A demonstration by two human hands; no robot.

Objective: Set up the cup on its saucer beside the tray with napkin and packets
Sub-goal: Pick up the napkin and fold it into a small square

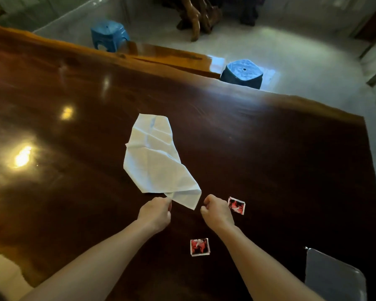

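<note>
A creased white napkin (154, 157) lies spread on the dark polished table (269, 148). My left hand (156, 213) pinches its near corner between thumb and fingers. Just right of that corner my right hand (217, 211) is curled into a loose fist with nothing visible in it. One red-and-black packet (236, 205) lies right beside my right hand. A second packet (199, 247) lies closer to me, between my forearms. A grey metal tray (332, 276) shows at the bottom right corner. No cup or saucer is in view.
Two blue plastic stools (109, 34) (241, 73) stand on the pale floor beyond the table's far edge. A carved wooden base (195, 16) stands further back. Lamp reflections (23, 156) glare on the table's left side.
</note>
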